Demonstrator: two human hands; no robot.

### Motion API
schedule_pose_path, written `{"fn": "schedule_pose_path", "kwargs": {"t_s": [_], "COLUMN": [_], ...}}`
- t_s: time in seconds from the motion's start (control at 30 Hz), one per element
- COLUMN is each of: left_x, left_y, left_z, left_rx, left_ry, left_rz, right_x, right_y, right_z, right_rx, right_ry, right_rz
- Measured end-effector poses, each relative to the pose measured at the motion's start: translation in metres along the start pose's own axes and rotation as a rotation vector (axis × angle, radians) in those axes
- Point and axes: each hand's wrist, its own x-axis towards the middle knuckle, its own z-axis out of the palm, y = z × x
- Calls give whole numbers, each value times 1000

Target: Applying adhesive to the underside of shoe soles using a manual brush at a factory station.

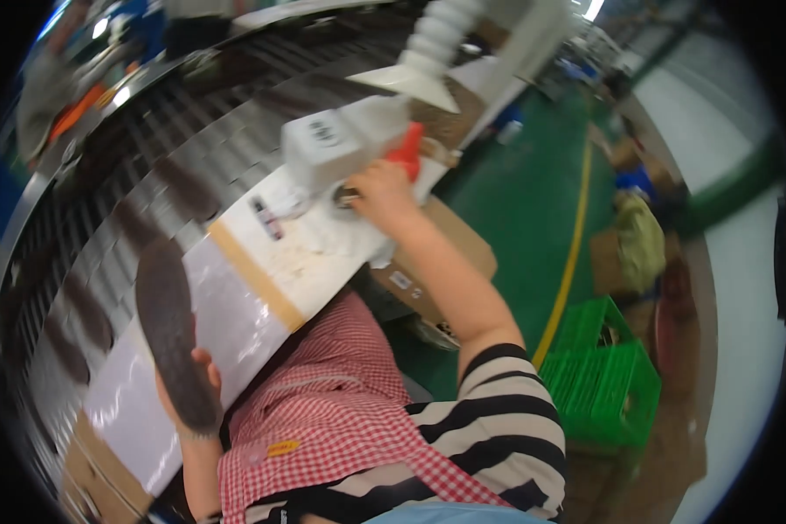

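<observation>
My left hand (pixel 208 367) grips a dark brown shoe sole (pixel 168 306) near its lower end and holds it upright over the left part of the worktable. Further off, my right hand (pixel 382 194) has its fingers curled down around a small dark round thing (pixel 347 196) on the white tabletop; blur hides what it is. Just beyond that hand stand white plastic containers (pixel 319 148) and a red object (pixel 408 153). A small dark tube-like item (pixel 267 218) lies on the table to the left of the containers.
A slatted conveyor (pixel 227 148) carrying several dark soles (pixel 183 185) runs along the table's far side. Above the containers hangs a white ducted hood (pixel 410 83). Cardboard (pixel 450 249) juts out at the right; green crates (pixel 598 384) stand on the floor. Another person's arm (pixel 87 83) shows far left.
</observation>
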Motion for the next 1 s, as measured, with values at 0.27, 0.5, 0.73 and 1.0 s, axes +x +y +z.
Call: {"fn": "schedule_pose_path", "kwargs": {"t_s": [0.27,0.5,0.73,1.0], "left_x": [18,-3,19,-4], "left_y": [7,-16,-40,-43], "left_z": [-40,-13,11,17], "left_rx": [-147,-445,-318,-245], "left_ry": [-184,140,37,-64], "left_rz": [-192,-76,-271,-315], "right_x": [-17,-18,-28,-8], "right_y": [9,7,-20,-179], "right_z": [-22,-17,-71,-103], "right_rx": [137,254,1246,825], "right_ry": [-11,-129,97,50], "right_rz": [281,503,570,-112]}}
